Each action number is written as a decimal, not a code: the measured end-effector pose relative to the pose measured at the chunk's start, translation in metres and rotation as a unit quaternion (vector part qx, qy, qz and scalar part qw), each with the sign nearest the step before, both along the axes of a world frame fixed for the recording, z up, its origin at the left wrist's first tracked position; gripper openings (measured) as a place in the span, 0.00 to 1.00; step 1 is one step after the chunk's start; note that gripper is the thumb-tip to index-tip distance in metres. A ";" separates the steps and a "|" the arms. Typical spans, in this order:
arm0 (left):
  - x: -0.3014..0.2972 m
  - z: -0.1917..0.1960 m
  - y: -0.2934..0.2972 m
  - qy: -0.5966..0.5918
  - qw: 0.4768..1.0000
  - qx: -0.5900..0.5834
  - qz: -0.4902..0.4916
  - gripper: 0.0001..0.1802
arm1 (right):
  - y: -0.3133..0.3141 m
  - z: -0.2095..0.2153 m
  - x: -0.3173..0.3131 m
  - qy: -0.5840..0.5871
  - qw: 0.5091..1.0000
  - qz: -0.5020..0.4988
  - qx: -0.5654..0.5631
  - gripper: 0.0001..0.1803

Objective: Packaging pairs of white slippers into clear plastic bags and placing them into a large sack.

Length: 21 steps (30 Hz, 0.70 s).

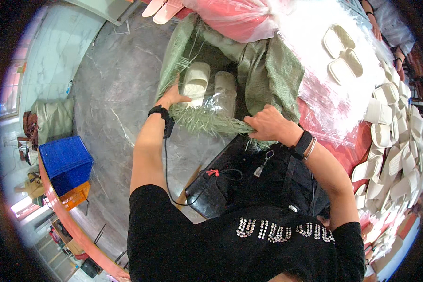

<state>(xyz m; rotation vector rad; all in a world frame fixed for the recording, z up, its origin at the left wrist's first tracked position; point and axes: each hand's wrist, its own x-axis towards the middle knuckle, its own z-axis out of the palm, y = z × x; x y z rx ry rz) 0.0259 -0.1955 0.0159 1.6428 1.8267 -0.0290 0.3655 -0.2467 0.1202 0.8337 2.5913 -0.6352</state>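
A green woven sack (pixel 278 63) with a frayed mouth gapes in front of me. Inside it lie two cream slippers, the left slipper (pixel 196 83) and the right slipper (pixel 225 87), with shiny clear plastic by the right one. My left hand (pixel 172 97) holds the sack's left edge, its thumb over the inner side and its other fingers mostly hidden. At the near right of the mouth, my right hand (pixel 269 123) has its fingers curled round the frayed rim.
Many cream slippers (pixel 383 155) are heaped at the right. Another pair of slippers (pixel 345 66) lies on white plastic, near a person's hand (pixel 377 32). A pink bundle (pixel 235 19) sits beyond the sack. A blue crate (pixel 66 162) stands at the left, and a black stool (pixel 211 192) near me.
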 end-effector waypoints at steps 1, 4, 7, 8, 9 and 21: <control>-0.003 0.000 0.000 -0.004 1.000 0.001 -0.004 0.60 | -0.003 -0.008 0.001 0.024 0.999 0.001 0.027 0.18; -0.004 0.008 0.005 -0.073 0.993 0.045 0.082 0.51 | -0.007 -0.024 0.007 0.052 0.996 -0.009 0.067 0.21; -0.032 0.005 0.011 -0.097 0.991 0.037 0.088 0.38 | -0.010 -0.027 0.000 0.086 0.991 -0.005 0.104 0.22; 0.000 0.017 0.023 -0.128 0.988 -0.028 0.076 0.35 | -0.010 -0.035 0.010 0.048 0.993 -0.020 0.103 0.23; 0.021 0.040 0.023 -0.147 0.983 -0.092 0.067 0.33 | -0.010 -0.040 0.017 0.113 0.985 -0.031 0.125 0.24; 0.231 0.144 0.032 -0.367 0.914 0.082 -0.150 0.16 | 0.004 0.019 0.189 0.366 0.730 -0.452 0.360 0.13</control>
